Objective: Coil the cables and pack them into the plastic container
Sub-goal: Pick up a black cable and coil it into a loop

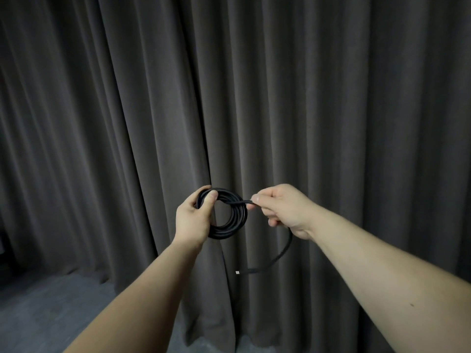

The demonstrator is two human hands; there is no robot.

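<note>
A black cable (233, 222) is wound into a round coil of several loops, held up in the air in front of me. My left hand (195, 217) grips the coil's left side, thumb over the top strands. My right hand (283, 208) pinches the cable's loose strand just right of the coil. From under that hand the free tail (276, 258) curves down and left, ending in a small plug with a light tip (237, 272). No plastic container is in view.
A dark grey pleated curtain (331, 110) fills the whole background, hanging to a grey floor (46, 307) at the lower left. A dark object (3, 250) shows at the far left edge.
</note>
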